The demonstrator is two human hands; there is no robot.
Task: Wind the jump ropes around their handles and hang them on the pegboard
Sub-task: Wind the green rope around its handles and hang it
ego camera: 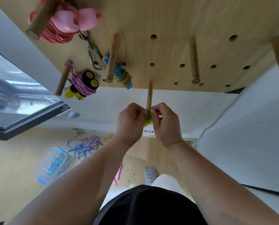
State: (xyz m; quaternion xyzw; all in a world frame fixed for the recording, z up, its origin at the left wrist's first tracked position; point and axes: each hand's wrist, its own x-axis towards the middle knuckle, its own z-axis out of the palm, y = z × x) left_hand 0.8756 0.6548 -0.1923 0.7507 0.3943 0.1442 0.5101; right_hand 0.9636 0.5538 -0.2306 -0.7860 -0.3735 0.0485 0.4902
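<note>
At frame centre, the left hand [129, 121] and right hand [165, 123] both pinch the yellow-green jump rope [148, 119] at the tip of the lowest peg [149, 95]; advisable to hold its loop open and slide it fully toward the pegboard [168, 21].

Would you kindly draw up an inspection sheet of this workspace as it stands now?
Surface: wooden pegboard, several pegs bare.
Job's things: pink rope, yellow-handled rope and blue-handled rope hang wound on pegs; yellow-green rope is at the tip of the centre peg; loose purple rope lies on the floor.
Clutter: clear box with blue latches on the floor; chain with carabiner on the board.
Hands: left hand and right hand both pinch the yellow-green rope, fingers curled.
Cables: white cable runs along the right wall.
Surroundings: window at left.
</note>
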